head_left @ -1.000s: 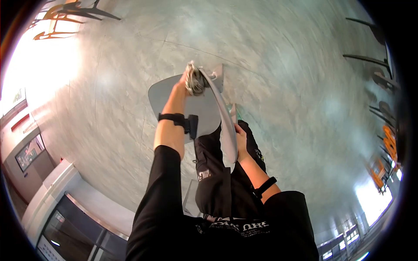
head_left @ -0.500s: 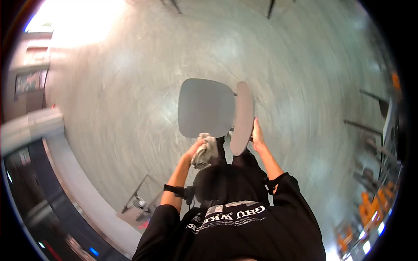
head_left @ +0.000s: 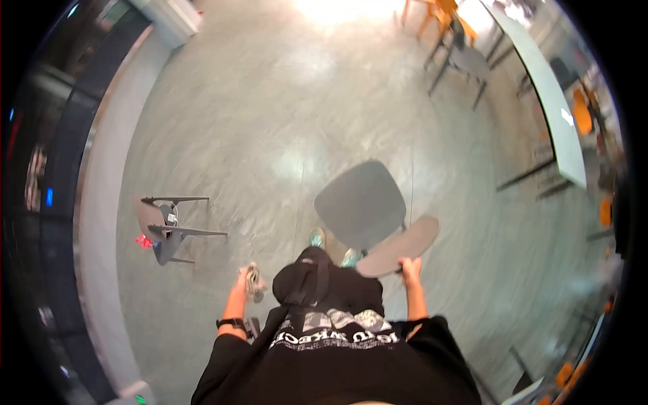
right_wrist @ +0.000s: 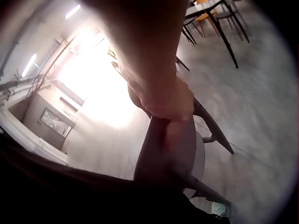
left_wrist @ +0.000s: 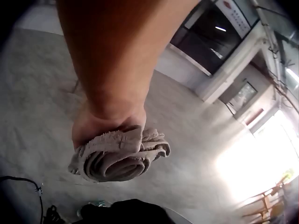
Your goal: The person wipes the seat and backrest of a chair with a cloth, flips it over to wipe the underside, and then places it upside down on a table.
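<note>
Clock: I count the hours from the person's black shirt (head_left: 337, 337) in the head view, with 12 straight ahead.
Left hand: at 10 o'clock, this hand (head_left: 242, 279) grasps a folded beige cloth (head_left: 254, 282). In the left wrist view I see the cloth rolled in loose layers, its frayed edge hanging below the palm.
Cloth: it is in the air above the floor (head_left: 236, 155), well apart from the grey chair.
Right hand: at 2 o'clock, this hand (head_left: 411, 271) grasps the edge of the backrest (head_left: 399, 248); in my right wrist view the thumb lies on its face, but the other fingers I cannot see well.
Grey chair: the seat of the grey chair (head_left: 361, 206) is at 12 o'clock, and the backrest at 1, nearer to the body.
Shoes: two greenish shoes (head_left: 317, 237) are near the seat's close edge.
Side chair: at 10 o'clock, farther than the left hand, a side chair (head_left: 152, 219) bears a small white thing (head_left: 173, 218); I cannot tell what it is.
Far area: between 1 and 2 o'clock stands a long, pale table (head_left: 536, 74), with a dark far chair (head_left: 469, 62) beside it.
</note>
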